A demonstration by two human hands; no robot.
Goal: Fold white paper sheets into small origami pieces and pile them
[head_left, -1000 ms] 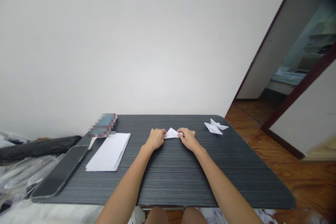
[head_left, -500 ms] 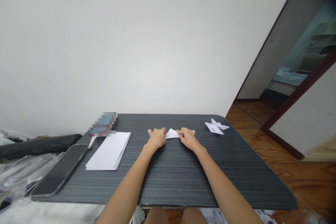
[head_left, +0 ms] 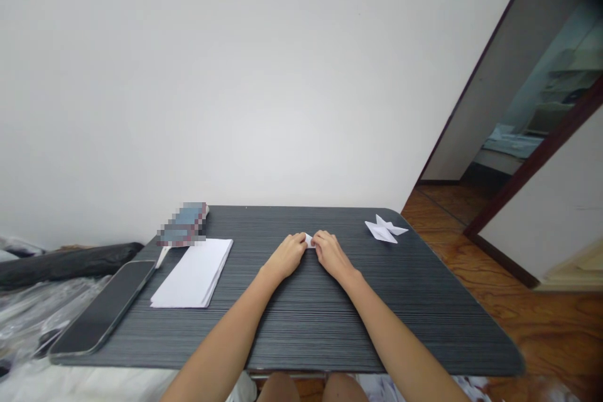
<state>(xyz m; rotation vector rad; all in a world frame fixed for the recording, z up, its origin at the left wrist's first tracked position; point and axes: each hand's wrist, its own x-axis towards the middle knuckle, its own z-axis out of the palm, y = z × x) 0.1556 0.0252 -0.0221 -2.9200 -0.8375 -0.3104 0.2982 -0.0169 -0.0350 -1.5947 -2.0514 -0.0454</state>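
Observation:
A small piece of folded white paper (head_left: 309, 240) lies at the middle of the dark table, mostly covered by my fingers. My left hand (head_left: 291, 254) is closed on its left side, fingers curled. From the right, my right hand (head_left: 328, 250) grips the other side with bent fingers. Only a narrow strip of the paper shows between the two hands. Farther right sits a folded paper shape (head_left: 382, 230) with pointed ends, apart from both hands.
Left of my arms lies a stack of white paper sheets (head_left: 192, 274). Beside it, a phone (head_left: 104, 309) rests along the left table edge, and a blurred blue-grey object (head_left: 183, 225) sits behind. A white wall (head_left: 301, 88) rises at the table's back edge (head_left: 282, 207).
Both hands have drawn closer together over the folded paper, so less of it shows. The outstretched fingers have curled in. The view has shifted slightly.

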